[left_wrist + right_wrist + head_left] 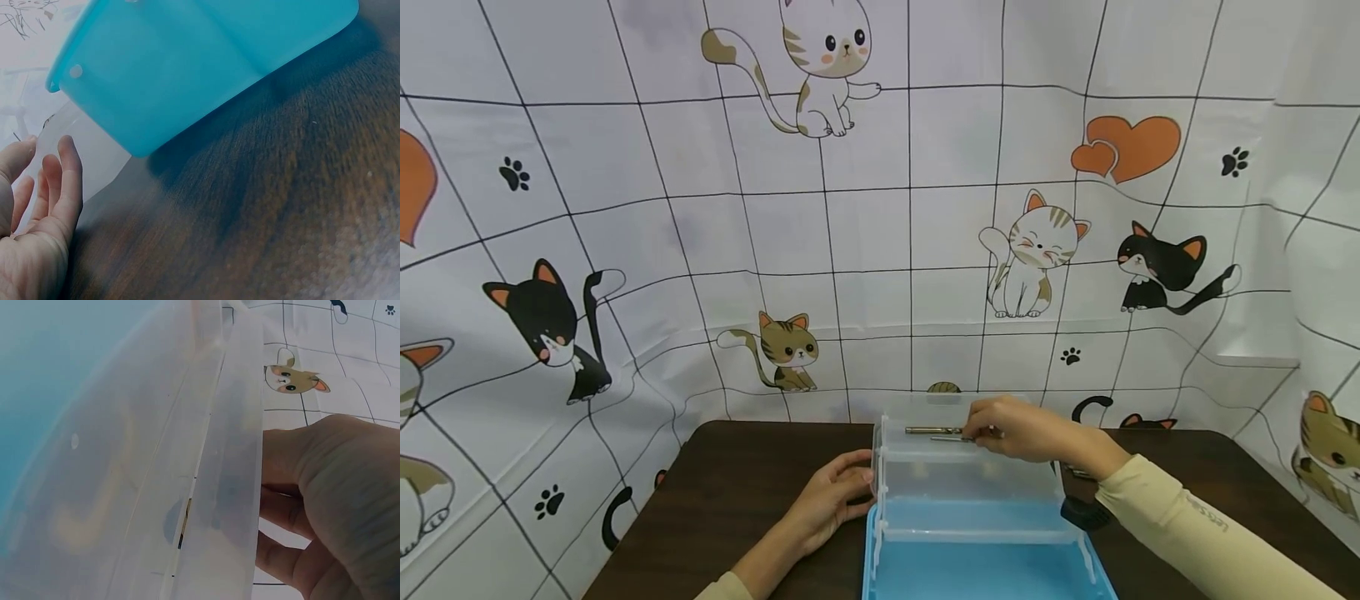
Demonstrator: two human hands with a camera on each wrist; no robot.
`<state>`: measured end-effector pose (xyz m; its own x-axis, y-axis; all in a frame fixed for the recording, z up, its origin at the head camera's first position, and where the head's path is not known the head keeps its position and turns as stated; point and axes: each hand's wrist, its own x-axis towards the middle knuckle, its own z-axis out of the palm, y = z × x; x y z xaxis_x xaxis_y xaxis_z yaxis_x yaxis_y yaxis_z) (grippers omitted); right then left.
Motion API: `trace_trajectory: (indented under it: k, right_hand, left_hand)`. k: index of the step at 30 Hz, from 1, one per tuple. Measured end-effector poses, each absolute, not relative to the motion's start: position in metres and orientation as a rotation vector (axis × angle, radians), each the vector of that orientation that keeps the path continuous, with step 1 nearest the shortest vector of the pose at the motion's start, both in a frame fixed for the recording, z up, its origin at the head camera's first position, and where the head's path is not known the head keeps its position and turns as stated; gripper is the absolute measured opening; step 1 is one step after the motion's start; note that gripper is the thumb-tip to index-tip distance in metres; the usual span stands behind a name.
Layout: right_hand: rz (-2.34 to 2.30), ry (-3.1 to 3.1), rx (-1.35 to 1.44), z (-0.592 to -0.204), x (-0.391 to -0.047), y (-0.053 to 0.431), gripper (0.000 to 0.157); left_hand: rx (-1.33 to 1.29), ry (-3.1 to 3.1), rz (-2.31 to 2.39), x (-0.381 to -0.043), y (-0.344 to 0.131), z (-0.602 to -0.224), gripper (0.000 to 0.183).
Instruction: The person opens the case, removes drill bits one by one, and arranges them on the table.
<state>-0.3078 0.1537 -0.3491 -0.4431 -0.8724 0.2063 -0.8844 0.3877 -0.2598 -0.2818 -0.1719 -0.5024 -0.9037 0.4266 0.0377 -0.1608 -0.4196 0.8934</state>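
Note:
A tool box stands on the table, with a blue base (985,571) and raised translucent trays (970,479). At the top tray, my right hand (1026,429) pinches a slim metal drill bit (928,431). A second thin metal rod (951,439) lies just below it; whether the fingers touch this one is unclear. In the right wrist view, a tray wall (231,456) hides the fingertips. My left hand (833,500) is at the left side of the trays, its fingers loosely bent. The left wrist view shows it near a translucent panel (94,150), beyond the blue base.
The dark wooden table (737,492) extends on both sides of the box. Small metal pieces (1078,472) lie behind the right forearm, partly hidden. A black object (1084,512) sits at the right wrist. A white cat-print sheet (865,233) hangs behind the table.

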Motion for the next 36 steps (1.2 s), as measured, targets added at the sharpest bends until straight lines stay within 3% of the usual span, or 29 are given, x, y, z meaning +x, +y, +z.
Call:
trace_trajectory:
  k: [11,21,36]
  right_hand:
    - [0.676,-2.443,1.698,-0.344,-0.304,0.175,0.029]
    - [0.623,-2.371,1.619,-0.347,-0.303,0.202,0.025]
    - [0.641,-2.309,1.439,-0.351,-0.295,0.255,0.039]
  left_hand:
    - [0.356,1.474,2.341,-0.281,-0.172,-0.503,0.048]
    - [0.360,1.467,2.344,-0.281,-0.171,-0.502,0.049]
    - [0.400,1.466,2.341,-0.281,-0.173,-0.502,0.051]
